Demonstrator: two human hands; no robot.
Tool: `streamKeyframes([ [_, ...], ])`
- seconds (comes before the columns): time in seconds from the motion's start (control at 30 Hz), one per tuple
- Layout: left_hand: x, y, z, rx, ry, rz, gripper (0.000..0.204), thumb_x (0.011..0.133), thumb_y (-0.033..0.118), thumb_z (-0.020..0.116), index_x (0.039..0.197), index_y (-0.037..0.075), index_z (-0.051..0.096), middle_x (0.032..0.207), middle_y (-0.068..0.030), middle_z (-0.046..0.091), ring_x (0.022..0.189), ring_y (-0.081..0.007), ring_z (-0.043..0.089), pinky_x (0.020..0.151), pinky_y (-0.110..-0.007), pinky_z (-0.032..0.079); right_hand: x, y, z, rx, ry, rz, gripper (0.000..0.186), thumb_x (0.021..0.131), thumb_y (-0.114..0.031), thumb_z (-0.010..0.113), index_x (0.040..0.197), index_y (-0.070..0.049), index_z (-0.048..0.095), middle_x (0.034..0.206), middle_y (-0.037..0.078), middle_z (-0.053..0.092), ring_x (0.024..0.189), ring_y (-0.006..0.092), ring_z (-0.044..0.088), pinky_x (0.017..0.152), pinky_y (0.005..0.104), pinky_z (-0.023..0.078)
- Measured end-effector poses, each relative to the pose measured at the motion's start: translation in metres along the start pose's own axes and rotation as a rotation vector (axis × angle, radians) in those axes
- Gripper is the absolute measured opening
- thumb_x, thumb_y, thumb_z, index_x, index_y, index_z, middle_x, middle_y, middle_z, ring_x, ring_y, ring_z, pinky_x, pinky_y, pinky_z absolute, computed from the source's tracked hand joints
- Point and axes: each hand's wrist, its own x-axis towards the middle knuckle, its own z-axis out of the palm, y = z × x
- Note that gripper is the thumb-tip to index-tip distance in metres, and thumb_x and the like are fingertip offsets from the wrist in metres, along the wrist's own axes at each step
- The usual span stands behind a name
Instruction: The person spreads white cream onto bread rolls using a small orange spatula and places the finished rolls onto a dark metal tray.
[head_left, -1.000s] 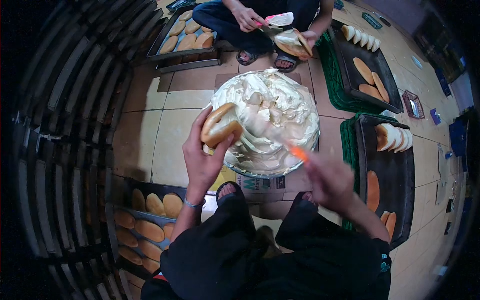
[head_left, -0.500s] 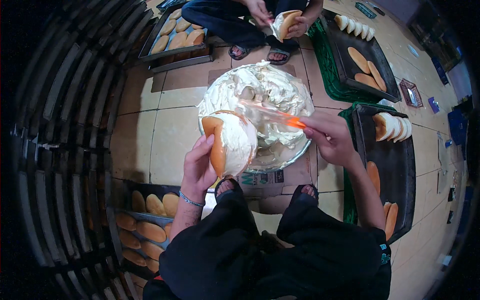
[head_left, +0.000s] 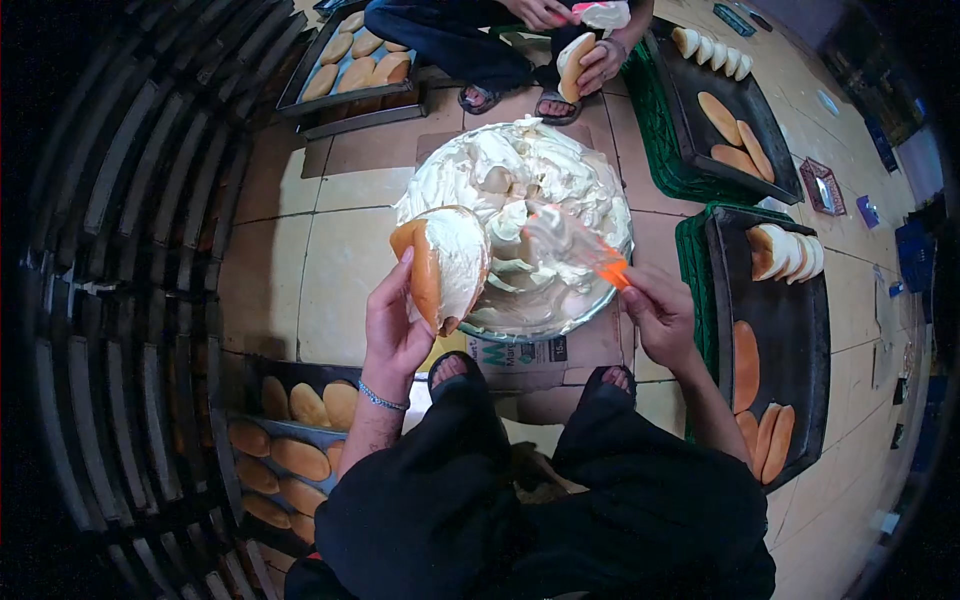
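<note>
My left hand (head_left: 393, 315) grips a split bread roll (head_left: 428, 275) by its brown crust, and white cream covers the cut face turned to the right. In my right hand (head_left: 660, 315) is an orange-handled spatula (head_left: 612, 270), its pale blade smeared with cream and somewhat blurred. The blade is over a wide round bowl (head_left: 540, 333) heaped with white cream (head_left: 575, 175). Between my feet and the bowl lies printed cardboard (head_left: 520, 365).
Opposite, another person's hands (head_left: 598, 62) hold a roll and a cream-covered spatula. Trays with rolls stand at right (head_left: 790, 350), far right (head_left: 690, 100), far left (head_left: 345, 85) and near left (head_left: 320, 435). Dark slatted racks (head_left: 130, 300) line the left side.
My right hand has moved slightly down, drawing the spatula away from the roll and over the cream. The roll has shifted a little left. Opposite, the other person's spatula has lifted off their roll.
</note>
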Motion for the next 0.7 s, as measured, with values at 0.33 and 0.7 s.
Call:
streamKeyframes([
  [0.33,-0.012,-0.011,-0.032,0.779,-0.198,0.548,0.049,0.098,0.021,0.06,0.138,-0.002,0.044,0.137,-0.0144,0.052,0.124,-0.022,0.054,0.105,-0.039,0.047,-0.1,0.082,0.012,-0.49,0.159,-0.053,0.052,0.077,0.006,0.068,0.128,-0.007,0.064,0.095,0.011,0.061,0.073,0.0233,0.059,0.065,0.0321,0.049],
  [0.7,-0.011,-0.027,-0.019,0.829,-0.007,0.364,0.043,0.099,0.022,0.058,0.133,-0.001,0.048,0.124,-0.0133,0.06,0.117,-0.0235,0.06,0.101,-0.039,0.05,-0.197,0.091,-0.034,-0.726,0.047,0.055,0.052,0.076,0.003,0.068,0.127,-0.005,0.063,0.091,0.01,0.064,0.076,0.0299,0.061,0.067,0.0368,0.051],
])
